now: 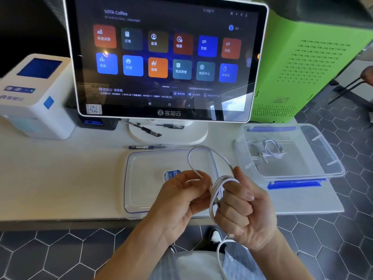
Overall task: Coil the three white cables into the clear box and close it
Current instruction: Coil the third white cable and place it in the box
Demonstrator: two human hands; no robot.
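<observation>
I hold one white cable [210,156] above the counter's front edge. My right hand [245,209] is closed with several turns of it looped round the fingers. My left hand [181,201] pinches the free strand, which arcs up in a big loop over the lid. A loose end hangs down past my right wrist. The clear box [323,156] with blue clips stands open to the right, and coiled white cable [271,149] lies inside it. Its clear lid [145,178] lies flat on the counter under my hands.
A touchscreen terminal [167,57] stands right behind the lid, with pens [148,147] by its base. A white receipt printer [34,96] sits at the left. A green cabinet [306,63] rises behind the box. The counter ends just past the box.
</observation>
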